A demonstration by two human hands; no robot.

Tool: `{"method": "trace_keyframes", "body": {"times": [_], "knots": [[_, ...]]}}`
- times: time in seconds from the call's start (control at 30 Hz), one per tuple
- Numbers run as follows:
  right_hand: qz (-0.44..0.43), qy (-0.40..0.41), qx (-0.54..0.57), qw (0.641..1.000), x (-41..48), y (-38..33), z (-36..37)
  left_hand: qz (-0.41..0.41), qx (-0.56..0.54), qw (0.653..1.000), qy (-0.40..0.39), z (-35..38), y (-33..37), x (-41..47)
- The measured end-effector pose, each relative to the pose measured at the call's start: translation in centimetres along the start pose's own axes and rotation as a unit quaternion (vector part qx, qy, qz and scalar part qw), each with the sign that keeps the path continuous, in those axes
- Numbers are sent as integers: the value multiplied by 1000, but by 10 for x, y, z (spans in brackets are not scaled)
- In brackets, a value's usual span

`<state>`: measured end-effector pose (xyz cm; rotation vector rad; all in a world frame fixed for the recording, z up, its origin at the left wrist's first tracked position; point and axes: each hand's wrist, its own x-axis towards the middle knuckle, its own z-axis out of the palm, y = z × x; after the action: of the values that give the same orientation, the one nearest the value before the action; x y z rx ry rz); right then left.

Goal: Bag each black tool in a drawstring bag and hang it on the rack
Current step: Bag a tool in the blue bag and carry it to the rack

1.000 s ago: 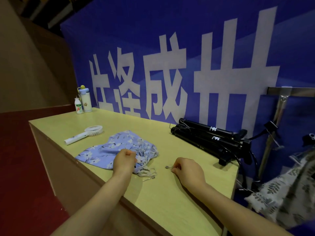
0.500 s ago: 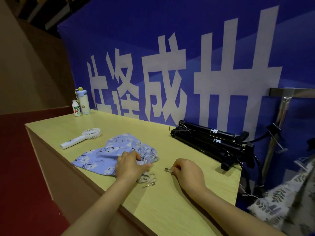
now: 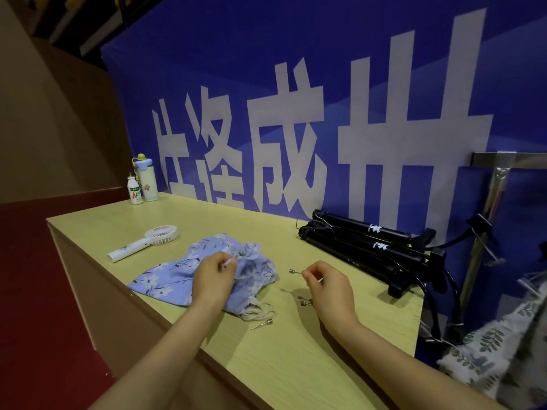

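Note:
A blue floral drawstring bag (image 3: 174,273) lies crumpled on the yellow table (image 3: 296,359). My left hand (image 3: 213,278) rests on the bag and pinches its white drawstring near the mouth. My right hand (image 3: 328,287) is lifted just above the table and pinches a small metal needle (image 3: 294,272). Two more metal needles (image 3: 306,301) lie under that hand, and another one (image 3: 262,324) lies by the bag's frayed cord ends. Several black tools (image 3: 364,247) are stacked at the table's back right.
A white hand fan (image 3: 145,242) lies left of the bag. A small drink bottle (image 3: 135,191) and a water bottle (image 3: 147,180) stand at the far left corner. A metal rack (image 3: 497,184) stands right of the table, with a leaf-print bag (image 3: 503,347) hanging low.
My left hand has taken up the bag's drawstring and raised it. My right hand has lifted the needle off the table.

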<state>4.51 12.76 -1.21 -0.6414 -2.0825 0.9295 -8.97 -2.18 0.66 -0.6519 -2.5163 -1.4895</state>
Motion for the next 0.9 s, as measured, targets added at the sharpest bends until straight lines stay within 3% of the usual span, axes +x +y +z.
{"method": "trace_keyframes", "body": {"times": [0.1,0.3,0.57,0.73,0.9], "knots": [[-6,-1,12,1000,0,-5,4,16,31,999,-30,-1,0,5],[-10,-14,33,999,-4,-14,16,-5,205,976,-66,8,-17,16],[-13,-36,52,998,-4,-25,31,3,255,965,-66,16,-11,21],[46,-68,178,981,3,-36,36,49,132,989,43,-3,6,31],[154,-164,381,897,17,-70,51,-9,-112,994,0,-26,45,36]]}}
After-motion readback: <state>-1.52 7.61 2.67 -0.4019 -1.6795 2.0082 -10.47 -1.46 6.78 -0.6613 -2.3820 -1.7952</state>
